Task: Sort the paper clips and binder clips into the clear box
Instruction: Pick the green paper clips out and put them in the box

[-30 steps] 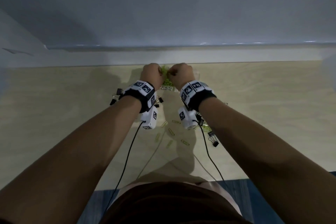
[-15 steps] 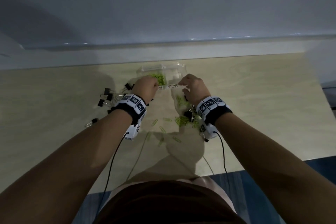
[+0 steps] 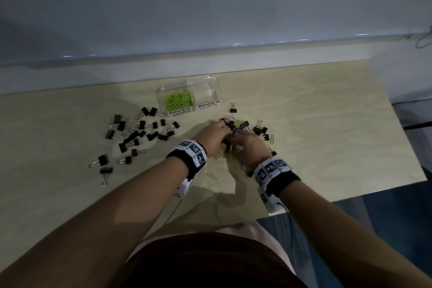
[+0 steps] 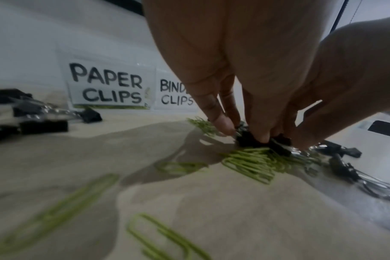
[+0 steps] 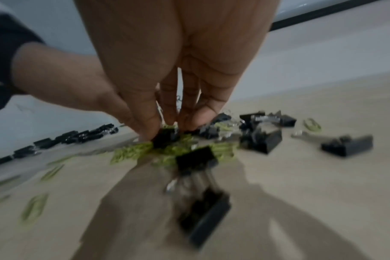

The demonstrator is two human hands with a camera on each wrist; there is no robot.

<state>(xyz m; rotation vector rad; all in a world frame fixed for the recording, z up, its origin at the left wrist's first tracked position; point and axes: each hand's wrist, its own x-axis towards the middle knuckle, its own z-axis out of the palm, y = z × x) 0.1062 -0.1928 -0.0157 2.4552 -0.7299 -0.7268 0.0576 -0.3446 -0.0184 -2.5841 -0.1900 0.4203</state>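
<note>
The clear box (image 3: pixel 211 84) stands at the table's far side. Its left compartment, labelled PAPER CLIPS (image 4: pixel 107 88), holds green paper clips (image 3: pixel 178 100); the BINDER CLIPS compartment (image 3: pixel 207 93) looks bare. In front of the box lies a mixed pile of green paper clips (image 4: pixel 254 162) and black binder clips (image 5: pixel 259 139). Both hands reach down into this pile, close together. My left hand (image 3: pixel 218 132) pinches a black binder clip (image 4: pixel 248 139) between thumb and fingers. My right hand (image 3: pixel 245 142) pinches another black binder clip (image 5: pixel 166 138).
Several black binder clips (image 3: pixel 138 134) lie scattered to the left of the hands, and a few more to the right (image 3: pixel 260 128). One stands alone beside the box (image 3: pixel 233 110). Loose green paper clips (image 3: pixel 212 176) lie nearer to me. The table's right edge (image 3: pixel 418 166) is close.
Both hands have drawn back from the box's paper clip compartment and dropped onto the mixed pile in front of it. The view has shifted, so the box and scattered clips now show.
</note>
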